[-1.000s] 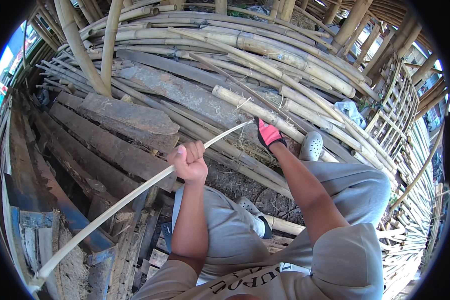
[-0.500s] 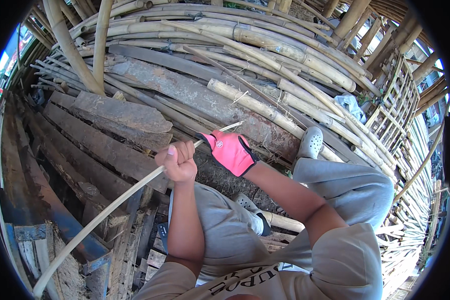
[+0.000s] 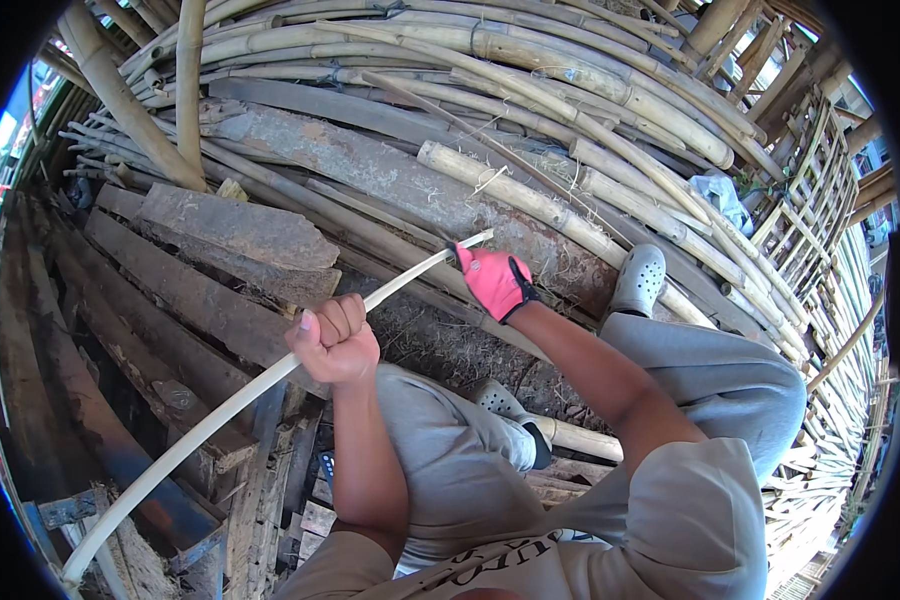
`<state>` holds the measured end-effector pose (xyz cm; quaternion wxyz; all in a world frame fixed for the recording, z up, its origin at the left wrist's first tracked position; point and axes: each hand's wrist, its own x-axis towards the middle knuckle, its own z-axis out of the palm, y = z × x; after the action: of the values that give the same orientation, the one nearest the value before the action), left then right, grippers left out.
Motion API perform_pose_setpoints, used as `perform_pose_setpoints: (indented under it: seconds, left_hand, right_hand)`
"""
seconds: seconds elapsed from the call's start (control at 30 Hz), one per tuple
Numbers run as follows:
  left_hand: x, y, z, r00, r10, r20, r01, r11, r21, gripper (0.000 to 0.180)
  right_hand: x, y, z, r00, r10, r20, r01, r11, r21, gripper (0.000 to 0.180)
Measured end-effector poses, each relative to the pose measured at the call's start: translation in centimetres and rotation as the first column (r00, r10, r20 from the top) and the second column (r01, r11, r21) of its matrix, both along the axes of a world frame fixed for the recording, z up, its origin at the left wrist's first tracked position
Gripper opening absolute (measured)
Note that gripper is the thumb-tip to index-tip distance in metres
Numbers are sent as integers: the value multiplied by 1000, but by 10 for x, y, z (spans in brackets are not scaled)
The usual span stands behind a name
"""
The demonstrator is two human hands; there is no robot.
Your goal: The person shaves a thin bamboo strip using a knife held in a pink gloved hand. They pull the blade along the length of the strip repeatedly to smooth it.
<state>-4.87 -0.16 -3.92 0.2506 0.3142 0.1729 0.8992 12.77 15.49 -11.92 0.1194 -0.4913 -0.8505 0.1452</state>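
A long pale bamboo strip point(image 3: 200, 432) runs from the lower left up to the middle of the head view. My bare left hand point(image 3: 336, 340) is closed in a fist around it, thumb uppermost. Close to the strip's far tip, my right hand point(image 3: 497, 280) in a pink glove with dark edging is closed on it. The fingers of that glove are largely turned away, so whether a small tool is also in them is hidden. A bare length of strip shows between the two hands.
Bamboo poles point(image 3: 610, 85) lie piled across the far side. Weathered planks point(image 3: 170, 270) stand at the left, near two upright poles point(image 3: 189, 90). A rusty, worn beam point(image 3: 370, 165) lies beyond my hands. My grey clog point(image 3: 639, 280) rests beside a cut pole; a bamboo lattice point(image 3: 805, 215) is at right.
My right hand has slid up and to the right along the strip, toward its tip. My left hand has shifted slightly left and down, so the hands are farther apart.
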Motion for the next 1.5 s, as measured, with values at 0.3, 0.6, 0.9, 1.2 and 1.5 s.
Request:
perform_pose_setpoints:
  seconds: [0.3, 0.6, 0.9, 1.2, 1.5]
  left_hand:
    - [17, 8, 19, 993, 1, -117, 1, 1000, 20, 49]
    - [17, 12, 18, 996, 47, -73, -50, 998, -46, 50]
    - [12, 7, 16, 997, -3, -83, -4, 997, -80, 50]
    - [17, 8, 18, 996, -26, -91, 27, 1000, 11, 51]
    - [9, 12, 12, 998, -39, -44, 41, 998, 38, 50]
  right_hand:
    - [-18, -16, 33, 995, 59, -80, -57, 998, 23, 65]
    - [-23, -30, 40, 950, 24, -312, -43, 997, -56, 64]
    - [-21, -5, 1, 977, 25, -210, -24, 1000, 6, 65]
    - [30, 52, -41, 999, -17, -33, 14, 997, -78, 65]
    - [36, 71, -42, 990, -50, 131, 41, 997, 70, 67]
